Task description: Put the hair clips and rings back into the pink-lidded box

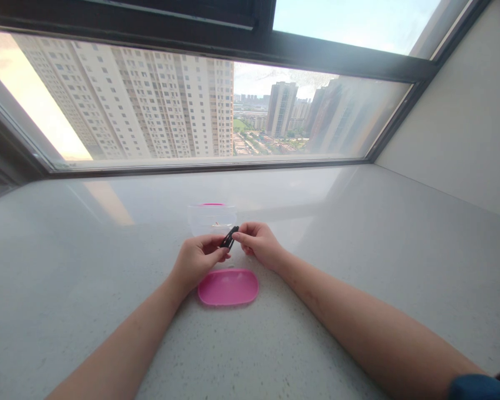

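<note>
A small, dark, slotted piece that looks like a black hair clip (229,238) is held up at a slant between my two hands. My left hand (198,258) pinches its lower end between thumb and fingers. At the upper end, the thumb and forefinger of my right hand (260,243) are closed on it. Just below my hands lies a shallow pink oval lid or tray (228,288), its hollow facing up. Behind them stands a clear plastic container (200,218) with something thin and pale in it; my hands partly hide its base.
Everything rests on a pale speckled windowsill (341,239). A dark window frame (208,168) borders its far edge, with tall buildings beyond the glass. To the right rises a white wall (462,122). A pink edge (213,204) shows at the back of the container.
</note>
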The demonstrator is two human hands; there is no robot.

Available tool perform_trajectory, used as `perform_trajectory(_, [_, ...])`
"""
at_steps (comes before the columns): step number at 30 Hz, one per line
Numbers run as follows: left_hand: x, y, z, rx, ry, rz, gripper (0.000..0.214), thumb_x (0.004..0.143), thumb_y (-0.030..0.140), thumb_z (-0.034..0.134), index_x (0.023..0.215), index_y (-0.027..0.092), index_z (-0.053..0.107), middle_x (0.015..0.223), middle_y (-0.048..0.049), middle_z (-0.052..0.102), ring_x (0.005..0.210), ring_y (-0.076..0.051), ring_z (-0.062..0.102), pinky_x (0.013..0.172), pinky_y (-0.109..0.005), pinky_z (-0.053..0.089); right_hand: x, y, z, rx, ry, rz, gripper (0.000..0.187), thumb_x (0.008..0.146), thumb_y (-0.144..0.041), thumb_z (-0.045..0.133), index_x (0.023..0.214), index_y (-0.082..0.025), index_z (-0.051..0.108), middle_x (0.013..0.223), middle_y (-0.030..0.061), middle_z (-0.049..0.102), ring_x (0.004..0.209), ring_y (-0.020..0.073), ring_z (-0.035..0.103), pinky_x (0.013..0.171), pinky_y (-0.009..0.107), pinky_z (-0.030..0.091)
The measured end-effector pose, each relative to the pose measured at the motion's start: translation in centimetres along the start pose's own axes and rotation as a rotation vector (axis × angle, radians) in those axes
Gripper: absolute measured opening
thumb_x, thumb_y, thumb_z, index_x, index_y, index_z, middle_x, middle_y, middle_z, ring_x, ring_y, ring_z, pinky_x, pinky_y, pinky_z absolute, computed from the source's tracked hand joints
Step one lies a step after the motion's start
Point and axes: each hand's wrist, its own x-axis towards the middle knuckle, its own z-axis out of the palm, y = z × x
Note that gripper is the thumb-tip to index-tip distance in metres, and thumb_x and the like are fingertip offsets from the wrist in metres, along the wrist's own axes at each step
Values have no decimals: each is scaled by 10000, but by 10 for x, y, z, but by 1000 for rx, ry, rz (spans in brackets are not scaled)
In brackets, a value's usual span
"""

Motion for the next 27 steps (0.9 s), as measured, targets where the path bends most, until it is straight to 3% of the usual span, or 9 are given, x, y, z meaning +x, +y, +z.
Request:
perform_trajectory(12, [2, 8, -4, -240, 3, -211, 243, 667, 252, 738, 842, 107, 652, 768, -59, 709, 678, -190, 696, 617, -260, 565, 1, 3, 0, -10, 3, -26, 266, 724, -383, 670, 692, -160, 530, 423, -62, 464, 361, 55, 382, 362, 168, 268])
perform_trajectory(18, [0, 9, 1, -259, -46, -231, 249, 687, 265, 729, 860, 120, 624, 766, -69, 716, 701, -202, 696, 651, -295, 565, -3, -2, 4, -62, -33, -65, 272, 686, -361, 697, 844, -152, 625, 598, -37, 521, 423, 47, 419, 373, 171, 296])
perform_trajectory(22, [0, 9, 1, -279, -67, -223, 251, 705, 291, 718, 870, 128, 622, 785, -76, 722, 731, -214, 695, 695, -325, 559, -4, -3, 5, -99, -22, -95, 232, 702, -356, 679, 745, -137, 617, 586, -26, 525, 440, 52, 423, 386, 177, 322])
perform_trajectory(27, [1, 10, -2, -402, -186, -261, 326, 786, 383, 619, 929, 93, 659, 855, -137, 723, 810, -230, 687, 756, -320, 535, -4, -1, 6, -164, -27, -143, 229, 719, -351, 664, 701, -141, 576, 573, -16, 548, 459, 70, 466, 413, 186, 372])
